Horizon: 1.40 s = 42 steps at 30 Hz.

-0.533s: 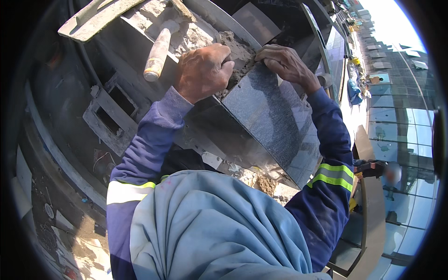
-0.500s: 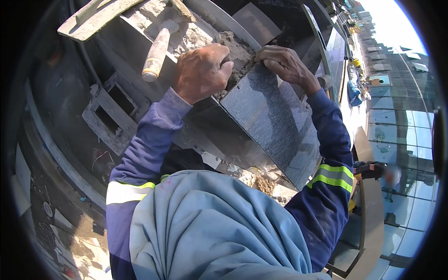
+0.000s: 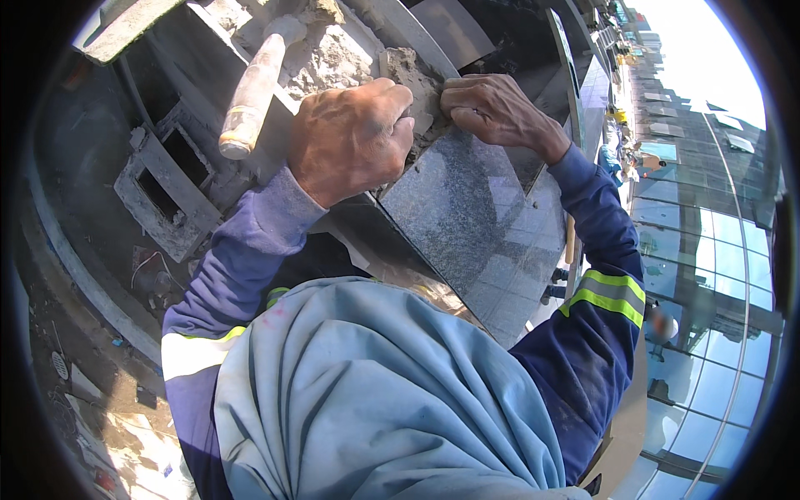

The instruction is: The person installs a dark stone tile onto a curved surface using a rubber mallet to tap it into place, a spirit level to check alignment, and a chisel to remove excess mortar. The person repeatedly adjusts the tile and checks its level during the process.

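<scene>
A speckled grey stone slab (image 3: pixel 454 196) slopes toward me, its far end against rough grey mortar (image 3: pixel 412 79). My left hand (image 3: pixel 350 137) is closed in a fist at the slab's far left corner, next to the mortar. Closed too, my right hand (image 3: pixel 500 112) rests at the far right corner, thumb tucked under bent fingers. What either hand grips is hidden. Left of my left hand, a trowel with a worn, mortar-smeared handle (image 3: pixel 254 96) lies across the edge of a mortar-filled trough (image 3: pixel 237 42).
A mortar-crusted board (image 3: pixel 125 29) juts in at the upper left. Below it stands a dusty frame with rectangular openings (image 3: pixel 162 196). Rubble and scraps (image 3: pixel 125 442) litter the ground at lower left. To the right rise a glass facade (image 3: pixel 708 308) and a person in a white helmet (image 3: pixel 664 327).
My view has shifted, and the trowel handle and trough sit farther left. My right hand has drawn closer to my left, its fingers more curled. The left hand stays closed.
</scene>
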Available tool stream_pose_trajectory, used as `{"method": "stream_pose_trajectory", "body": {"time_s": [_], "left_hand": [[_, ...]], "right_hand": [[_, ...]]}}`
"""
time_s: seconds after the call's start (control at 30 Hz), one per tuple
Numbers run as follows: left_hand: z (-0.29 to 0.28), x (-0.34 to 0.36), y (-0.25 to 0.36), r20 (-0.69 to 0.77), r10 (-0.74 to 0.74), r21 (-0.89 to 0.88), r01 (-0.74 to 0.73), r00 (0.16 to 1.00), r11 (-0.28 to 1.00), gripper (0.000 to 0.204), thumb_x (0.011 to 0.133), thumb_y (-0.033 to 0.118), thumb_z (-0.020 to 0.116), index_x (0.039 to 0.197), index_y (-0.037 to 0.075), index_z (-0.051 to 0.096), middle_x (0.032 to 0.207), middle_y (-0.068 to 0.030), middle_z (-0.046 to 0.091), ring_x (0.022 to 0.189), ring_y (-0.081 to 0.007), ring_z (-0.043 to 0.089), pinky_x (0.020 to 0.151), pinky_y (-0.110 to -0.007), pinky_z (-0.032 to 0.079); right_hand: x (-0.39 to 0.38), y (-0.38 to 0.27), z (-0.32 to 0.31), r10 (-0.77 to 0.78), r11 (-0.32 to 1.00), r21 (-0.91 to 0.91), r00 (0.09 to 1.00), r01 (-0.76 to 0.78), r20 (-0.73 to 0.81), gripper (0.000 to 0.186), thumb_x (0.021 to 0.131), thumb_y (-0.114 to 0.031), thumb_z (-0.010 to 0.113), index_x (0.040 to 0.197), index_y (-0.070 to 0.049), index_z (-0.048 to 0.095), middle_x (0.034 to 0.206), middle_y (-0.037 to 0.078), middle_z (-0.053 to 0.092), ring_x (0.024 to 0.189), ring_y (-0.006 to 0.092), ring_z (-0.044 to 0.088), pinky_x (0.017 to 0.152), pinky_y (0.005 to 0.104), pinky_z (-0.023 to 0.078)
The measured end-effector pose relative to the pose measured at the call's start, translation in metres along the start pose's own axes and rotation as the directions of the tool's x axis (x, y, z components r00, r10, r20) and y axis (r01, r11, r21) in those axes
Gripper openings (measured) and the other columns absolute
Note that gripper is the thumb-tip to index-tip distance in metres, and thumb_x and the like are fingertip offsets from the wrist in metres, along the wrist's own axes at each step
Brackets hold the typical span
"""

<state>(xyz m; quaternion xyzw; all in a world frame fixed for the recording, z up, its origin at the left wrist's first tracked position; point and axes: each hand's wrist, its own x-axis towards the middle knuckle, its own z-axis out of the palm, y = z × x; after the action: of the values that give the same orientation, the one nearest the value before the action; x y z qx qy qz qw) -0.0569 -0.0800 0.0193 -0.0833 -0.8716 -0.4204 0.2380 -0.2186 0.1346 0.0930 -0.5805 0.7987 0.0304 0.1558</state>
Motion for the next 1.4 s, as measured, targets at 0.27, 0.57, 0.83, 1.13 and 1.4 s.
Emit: {"method": "stream_pose_trajectory", "body": {"time_s": [0.27, 0.57, 0.83, 1.13, 1.4], "left_hand": [[-0.001, 0.0, -0.004, 0.027, -0.012, -0.01, 0.012, 1.0, 1.0, 0.016, 0.089, 0.019, 0.071, 0.082, 0.006, 0.066, 0.08, -0.0122, 0.07, 0.071, -0.0342, 0.071, 0.065, -0.045, 0.055], [0.007, 0.003, -0.007, 0.086, -0.073, 0.049, 0.069, 0.994, 0.996, 0.022, 0.093, 0.023, 0.066, 0.084, 0.002, 0.065, 0.083, -0.0182, 0.069, 0.081, -0.0403, 0.071, 0.078, -0.052, 0.054], [0.001, 0.022, 0.003, 0.298, -0.091, 0.158, 0.045, 0.95, 0.986, 0.023, 0.094, 0.025, 0.071, 0.103, 0.005, 0.074, 0.096, -0.0191, 0.075, 0.096, -0.0395, 0.073, 0.087, -0.051, 0.055], [0.013, 0.04, 0.023, 0.449, -0.175, 0.305, 0.034, 0.876, 0.952, 0.029, 0.095, 0.025, 0.072, 0.117, 0.008, 0.077, 0.111, -0.017, 0.076, 0.11, -0.0361, 0.072, 0.097, -0.048, 0.054], [0.012, 0.039, 0.028, 0.526, -0.13, 0.294, -0.036, 0.841, 0.955, 0.025, 0.094, 0.022, 0.07, 0.114, 0.008, 0.077, 0.103, -0.0194, 0.076, 0.103, -0.0391, 0.073, 0.092, -0.05, 0.055]], "right_hand": [[0.004, 0.008, 0.008, -0.041, 0.995, 0.084, 0.996, 0.048, -0.082, 0.021, 0.088, -0.021, 0.049, 0.078, -0.003, 0.056, 0.079, 0.008, 0.056, 0.069, 0.0268, 0.058, 0.066, 0.044, 0.046], [0.0, 0.012, 0.01, -0.018, 0.995, 0.102, 0.999, 0.022, -0.044, 0.026, 0.092, -0.023, 0.047, 0.081, -0.002, 0.058, 0.08, 0.012, 0.055, 0.074, 0.028, 0.059, 0.072, 0.0451, 0.048], [0.0, 0.012, 0.004, -0.019, 0.985, 0.174, 1.0, 0.022, -0.021, 0.029, 0.093, -0.024, 0.047, 0.084, 0.0, 0.06, 0.081, 0.012, 0.057, 0.075, 0.0292, 0.059, 0.074, 0.0464, 0.048], [0.0, 0.02, 0.011, -0.084, 0.983, 0.154, 0.994, 0.095, -0.076, 0.031, 0.095, -0.026, 0.046, 0.086, 0.0, 0.062, 0.081, 0.012, 0.058, 0.077, 0.0293, 0.06, 0.076, 0.0461, 0.048], [0.001, 0.022, 0.012, -0.09, 0.985, 0.142, 0.994, 0.097, -0.059, 0.03, 0.094, -0.023, 0.045, 0.086, 0.0, 0.061, 0.08, 0.014, 0.055, 0.078, 0.0311, 0.059, 0.08, 0.048, 0.048]]}}
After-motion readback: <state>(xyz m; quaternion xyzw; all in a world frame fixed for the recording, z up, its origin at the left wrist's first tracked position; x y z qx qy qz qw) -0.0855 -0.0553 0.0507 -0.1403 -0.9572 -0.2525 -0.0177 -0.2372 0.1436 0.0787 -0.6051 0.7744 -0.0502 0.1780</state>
